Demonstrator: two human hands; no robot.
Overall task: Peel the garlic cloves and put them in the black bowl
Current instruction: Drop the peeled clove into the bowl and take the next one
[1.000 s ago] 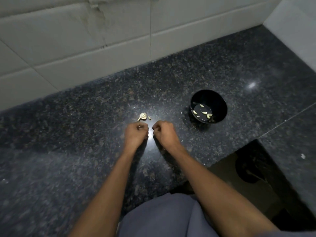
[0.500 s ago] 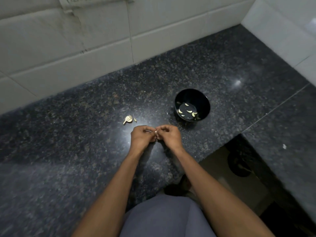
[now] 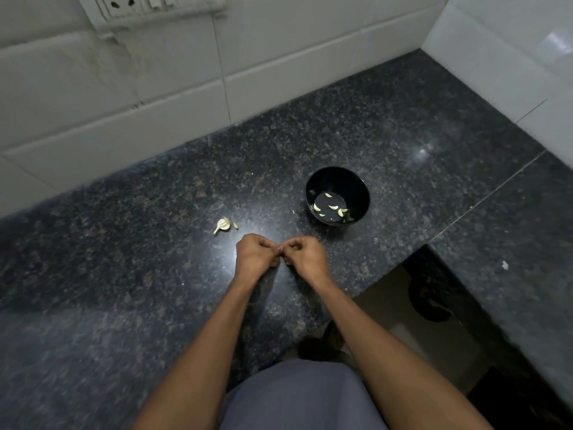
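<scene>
My left hand [image 3: 255,255] and my right hand [image 3: 305,257] meet fingertip to fingertip just above the dark granite counter [image 3: 155,274]. Between them they pinch a small garlic clove [image 3: 280,249], of which only a pale sliver shows. The black bowl [image 3: 338,197] stands up and to the right of my hands and holds several peeled cloves [image 3: 333,207]. The rest of the garlic bulb [image 3: 222,225] lies on the counter up and to the left of my left hand, with a small bit of skin beside it.
White tiled walls rise behind and to the right, with a socket plate [image 3: 152,7] at the top. The counter's front edge drops to an open gap [image 3: 418,305] at lower right. A white scrap [image 3: 504,265] lies on the right counter section.
My hands were a little apart a second ago and have come together on the clove. The view has tilted, so the bowl and bulb sit differently in the frame.
</scene>
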